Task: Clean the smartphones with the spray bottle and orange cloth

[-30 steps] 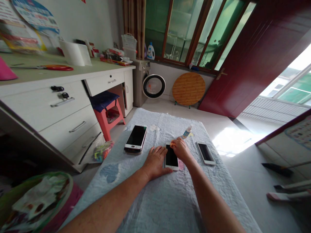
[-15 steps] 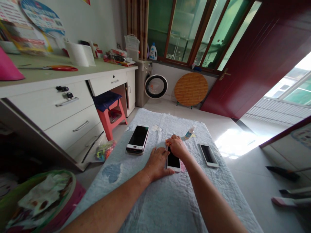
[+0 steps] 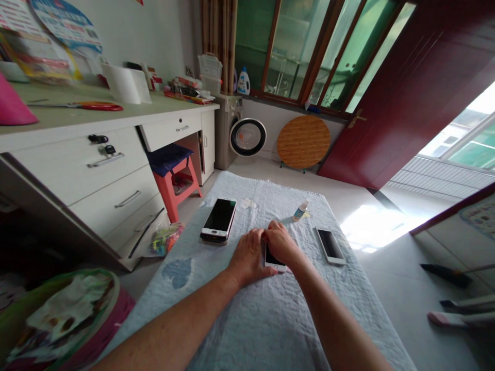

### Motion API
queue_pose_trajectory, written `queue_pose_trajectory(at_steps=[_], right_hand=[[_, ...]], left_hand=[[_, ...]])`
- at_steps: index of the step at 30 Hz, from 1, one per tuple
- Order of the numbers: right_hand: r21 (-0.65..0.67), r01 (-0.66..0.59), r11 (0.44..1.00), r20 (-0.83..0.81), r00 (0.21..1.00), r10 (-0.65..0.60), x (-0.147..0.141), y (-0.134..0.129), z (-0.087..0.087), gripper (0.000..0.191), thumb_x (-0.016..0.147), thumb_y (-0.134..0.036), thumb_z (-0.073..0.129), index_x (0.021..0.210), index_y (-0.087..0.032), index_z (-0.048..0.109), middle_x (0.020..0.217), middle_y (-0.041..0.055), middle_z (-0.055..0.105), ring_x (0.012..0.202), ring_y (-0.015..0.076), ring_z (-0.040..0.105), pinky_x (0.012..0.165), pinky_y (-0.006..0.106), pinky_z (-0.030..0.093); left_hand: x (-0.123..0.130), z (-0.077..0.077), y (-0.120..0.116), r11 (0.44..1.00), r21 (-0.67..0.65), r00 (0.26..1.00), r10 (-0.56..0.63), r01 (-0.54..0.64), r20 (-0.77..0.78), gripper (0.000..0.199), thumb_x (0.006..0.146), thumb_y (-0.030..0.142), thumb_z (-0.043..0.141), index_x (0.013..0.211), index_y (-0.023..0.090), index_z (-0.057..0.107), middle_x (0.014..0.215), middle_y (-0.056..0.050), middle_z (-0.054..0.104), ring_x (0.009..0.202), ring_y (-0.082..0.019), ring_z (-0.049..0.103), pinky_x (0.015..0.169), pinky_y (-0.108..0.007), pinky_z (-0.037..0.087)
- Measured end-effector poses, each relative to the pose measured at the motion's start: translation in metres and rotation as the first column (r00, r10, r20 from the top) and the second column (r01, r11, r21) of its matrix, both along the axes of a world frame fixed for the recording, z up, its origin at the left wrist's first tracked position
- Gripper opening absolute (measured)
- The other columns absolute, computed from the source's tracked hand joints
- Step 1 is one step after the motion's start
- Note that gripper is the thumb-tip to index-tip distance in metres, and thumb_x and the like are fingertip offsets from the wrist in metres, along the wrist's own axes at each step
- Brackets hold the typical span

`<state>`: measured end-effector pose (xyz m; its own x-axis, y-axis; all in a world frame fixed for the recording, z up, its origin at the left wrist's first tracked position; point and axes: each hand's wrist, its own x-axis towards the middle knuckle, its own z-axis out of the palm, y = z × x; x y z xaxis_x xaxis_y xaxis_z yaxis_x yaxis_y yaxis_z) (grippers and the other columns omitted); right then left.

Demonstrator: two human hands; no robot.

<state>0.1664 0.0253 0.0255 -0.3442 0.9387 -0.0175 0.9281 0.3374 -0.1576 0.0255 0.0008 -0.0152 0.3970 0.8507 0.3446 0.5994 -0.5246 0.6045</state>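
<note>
A: What differs from half a second ago, left to right?

B: The stacked phones (image 3: 219,216) lie as before. The left hand (image 3: 247,256) remains spread along the left edge of the white-framed phone (image 3: 271,257), thumb at its lower end. The right hand (image 3: 281,242) now sits slightly lower over the phone's upper part, fingers curled, its fingertips at or just beside the left hand's fingers. The small orange piece seen earlier at those fingertips is hidden; I cannot tell whether the right hand grips it.

A: Position of that phone?

B: Flat on the cloth-covered bench (image 3: 224,324), screen up, partly under both hands. The spray bottle (image 3: 300,210) and single white phone (image 3: 330,246), to its right, are unchanged.

A: Containers, same order?

B: Far left, the waste bin (image 3: 122,304) holds crumpled white paper among other refuse. Next, a clear plastic bag (image 3: 164,239) contains small multicoloured items. Farther back, the transparent boxes (image 3: 211,68) have contents that cannot be made out. The spray bottle stands upright on the bench, white nozzle uppermost; its fill level cannot be read.
</note>
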Motion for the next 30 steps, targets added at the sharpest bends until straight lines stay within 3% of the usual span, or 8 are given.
queue_pose_trajectory(at_steps=[6, 11, 20, 23, 26, 30], right_hand=[[0.001, -0.009, 1.000, -0.054, 0.998, 0.009, -0.004, -0.026, -0.003, 0.018, 0.084, -0.015, 0.051, 0.081, -0.017, 0.069, 0.092, 0.0075, 0.054, 0.087, 0.0180, 0.047, 0.077, 0.026, 0.037], [-0.061, 0.001, 0.998, -0.112, 0.994, -0.008, -0.008, -0.043, 0.001, 0.010, 0.077, -0.016, 0.058, 0.074, -0.016, 0.068, 0.088, 0.0067, 0.053, 0.080, 0.0164, 0.046, 0.070, 0.025, 0.037], [-0.127, -0.128, 0.984, -0.337, 0.938, 0.078, 0.002, -0.049, 0.002, 0.022, 0.076, -0.005, 0.049, 0.070, -0.016, 0.067, 0.080, 0.0027, 0.052, 0.076, 0.0122, 0.049, 0.070, 0.023, 0.038], [-0.027, -0.010, 1.000, -0.443, 0.897, -0.003, 0.010, -0.047, 0.006, 0.024, 0.081, -0.006, 0.047, 0.079, -0.017, 0.069, 0.082, 0.0023, 0.052, 0.075, 0.0113, 0.050, 0.071, 0.023, 0.039], [0.074, 0.133, 0.988, -0.476, 0.875, -0.082, 0.017, -0.043, 0.004, 0.025, 0.083, -0.007, 0.047, 0.086, -0.017, 0.069, 0.085, 0.0033, 0.053, 0.077, 0.0125, 0.051, 0.075, 0.024, 0.040], [0.059, 0.059, 0.997, -0.412, 0.911, -0.030, 0.019, -0.037, -0.005, 0.026, 0.081, -0.005, 0.049, 0.084, -0.018, 0.070, 0.083, 0.0028, 0.053, 0.080, 0.0135, 0.051, 0.079, 0.025, 0.039]], left_hand=[[-0.002, -0.006, 0.002, 0.999, 0.024, 0.999, -0.041, 0.041, -0.005, 0.115, 0.051, 0.040, 0.081, 0.141, 0.018, 0.013, 0.138, -0.018, 0.041, 0.126, -0.036, 0.043, 0.104, -0.051, 0.035], [-0.002, -0.005, 0.002, 0.997, 0.040, 0.997, -0.064, 0.066, -0.046, 0.110, 0.061, 0.038, 0.072, 0.145, 0.017, 0.004, 0.138, -0.018, 0.042, 0.124, -0.035, 0.043, 0.104, -0.053, 0.033], [-0.001, -0.011, 0.004, 0.995, 0.077, 0.996, -0.057, 0.063, -0.075, 0.114, 0.061, 0.038, 0.071, 0.146, 0.016, -0.003, 0.141, -0.021, 0.038, 0.128, -0.036, 0.040, 0.106, -0.054, 0.029], [-0.001, -0.011, 0.004, 0.994, 0.082, 0.995, -0.063, 0.069, -0.074, 0.118, 0.058, 0.043, 0.076, 0.145, 0.016, 0.001, 0.144, -0.022, 0.034, 0.130, -0.038, 0.038, 0.105, -0.054, 0.031], [-0.002, -0.008, 0.003, 0.994, 0.087, 0.996, -0.065, 0.070, -0.060, 0.112, 0.056, 0.050, 0.078, 0.141, 0.018, 0.013, 0.138, -0.019, 0.040, 0.126, -0.038, 0.041, 0.103, -0.054, 0.034], [-0.003, -0.003, 0.002, 0.994, 0.083, 0.995, -0.066, 0.072, -0.074, 0.084, 0.057, 0.058, 0.076, 0.121, 0.020, 0.038, 0.118, -0.013, 0.051, 0.112, -0.034, 0.050, 0.097, -0.051, 0.039]])
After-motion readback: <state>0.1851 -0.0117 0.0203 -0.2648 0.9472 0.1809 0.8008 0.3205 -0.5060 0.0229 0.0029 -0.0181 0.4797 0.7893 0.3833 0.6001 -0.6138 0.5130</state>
